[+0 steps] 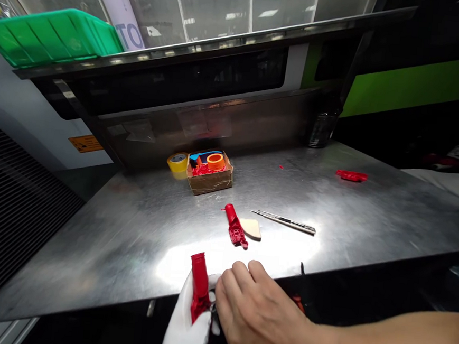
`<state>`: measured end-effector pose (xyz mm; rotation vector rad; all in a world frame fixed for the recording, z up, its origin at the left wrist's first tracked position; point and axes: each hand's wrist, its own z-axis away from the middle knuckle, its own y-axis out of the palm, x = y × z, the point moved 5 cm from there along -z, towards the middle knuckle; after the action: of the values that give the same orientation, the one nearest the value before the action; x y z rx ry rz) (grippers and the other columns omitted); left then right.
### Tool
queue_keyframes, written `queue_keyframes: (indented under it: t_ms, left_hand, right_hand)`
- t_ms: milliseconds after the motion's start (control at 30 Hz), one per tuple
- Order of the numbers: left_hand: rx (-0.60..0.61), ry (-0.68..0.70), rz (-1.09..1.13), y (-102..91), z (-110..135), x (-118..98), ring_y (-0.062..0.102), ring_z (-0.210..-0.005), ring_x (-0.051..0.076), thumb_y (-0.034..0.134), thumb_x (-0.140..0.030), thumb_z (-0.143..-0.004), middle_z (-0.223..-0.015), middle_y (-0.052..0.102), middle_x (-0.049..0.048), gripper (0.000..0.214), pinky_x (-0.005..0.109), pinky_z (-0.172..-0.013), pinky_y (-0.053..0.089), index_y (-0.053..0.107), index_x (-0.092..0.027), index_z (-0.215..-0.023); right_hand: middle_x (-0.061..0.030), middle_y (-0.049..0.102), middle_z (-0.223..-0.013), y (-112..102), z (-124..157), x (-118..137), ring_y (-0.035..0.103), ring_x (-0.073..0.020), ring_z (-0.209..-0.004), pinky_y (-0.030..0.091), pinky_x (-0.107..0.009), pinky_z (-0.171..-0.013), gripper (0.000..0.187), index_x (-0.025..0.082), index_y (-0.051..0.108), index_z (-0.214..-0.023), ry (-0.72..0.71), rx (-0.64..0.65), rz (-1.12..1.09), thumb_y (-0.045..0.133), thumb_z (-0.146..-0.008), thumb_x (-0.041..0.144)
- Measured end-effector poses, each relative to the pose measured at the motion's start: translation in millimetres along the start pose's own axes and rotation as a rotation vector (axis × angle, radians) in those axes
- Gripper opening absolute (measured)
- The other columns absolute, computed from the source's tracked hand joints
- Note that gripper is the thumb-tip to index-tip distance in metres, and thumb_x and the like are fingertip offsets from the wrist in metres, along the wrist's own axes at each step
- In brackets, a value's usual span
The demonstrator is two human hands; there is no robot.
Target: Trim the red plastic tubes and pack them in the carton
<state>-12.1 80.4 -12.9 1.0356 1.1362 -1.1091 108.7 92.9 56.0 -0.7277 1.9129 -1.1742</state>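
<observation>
My left hand (pixel 186 325), in a white glove, grips a red plastic part (pixel 199 285) that stands upright at the near edge of the steel table (pixel 129 238). My bare right hand (pixel 254 314) is curled beside it, its fingertips pinched at the base of the part around something small and dark that I cannot make out. A second red plastic part (pixel 235 225) lies further in on the table, touching a small beige wedge-shaped piece (pixel 252 229). A metal utility knife (pixel 285 222) lies to the right of them.
A small cardboard box (pixel 209 181) with orange tape, red and blue bits stands at the back, a yellow tape roll (pixel 178 162) beside it. Another red piece (pixel 351 175) lies far right. A green bin (pixel 49 36) sits on the upper shelf. A dark cup (pixel 321 129) stands by the back wall.
</observation>
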Motion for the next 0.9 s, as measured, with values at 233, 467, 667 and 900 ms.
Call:
queue_keyframes:
  t_ms: [233,467,667,900]
  left_hand:
    - [-0.023,0.001,-0.018,-5.1,-10,6,0.062,-0.068,0.017,0.067,-0.026,-0.079,-0.084,0.068,0.0017,0.02,0.03,-0.066,0.051,0.067,-0.019,-0.097]
    - [0.061,-0.023,-0.034,-7.3,-16,7,0.054,-0.056,0.014,0.065,-0.022,-0.076,-0.082,0.069,0.0039,0.035,0.026,-0.054,0.044,0.063,-0.018,-0.111]
    - [0.091,0.027,-0.007,-12.6,-25,19,0.057,-0.053,0.016,0.07,-0.026,-0.072,-0.07,0.067,0.0018,0.037,0.026,-0.05,0.045,0.064,-0.018,-0.109]
    - [0.079,-0.082,0.26,-4.2,-17,12,0.055,-0.054,0.013,0.075,-0.022,-0.07,-0.076,0.069,0.0038,0.04,0.024,-0.051,0.042,0.066,-0.018,-0.109]
  right_hand:
    - [-0.0056,0.045,-0.064,4,-1,4,0.037,-0.0178,-0.055,0.025,-0.031,-0.045,0.012,0.013,0.054,-0.073,-0.047,0.024,-0.008,0.049,-0.082,0.018]
    - [-0.0053,0.046,-0.064,10,-2,4,0.039,-0.0177,-0.051,0.023,-0.03,-0.04,0.008,0.015,0.051,-0.073,-0.081,0.029,-0.044,0.05,-0.08,0.017]
    - [-0.006,0.048,-0.069,-2,-3,-4,0.043,-0.0207,-0.062,0.033,-0.033,-0.051,0.005,0.015,0.05,-0.078,-0.014,0.063,-0.025,0.046,-0.081,0.013]
    - [-0.0061,0.048,-0.07,0,-6,-7,0.042,-0.0205,-0.062,0.033,-0.033,-0.055,0.002,0.015,0.052,-0.08,-0.021,0.132,-0.054,0.05,-0.08,0.016]
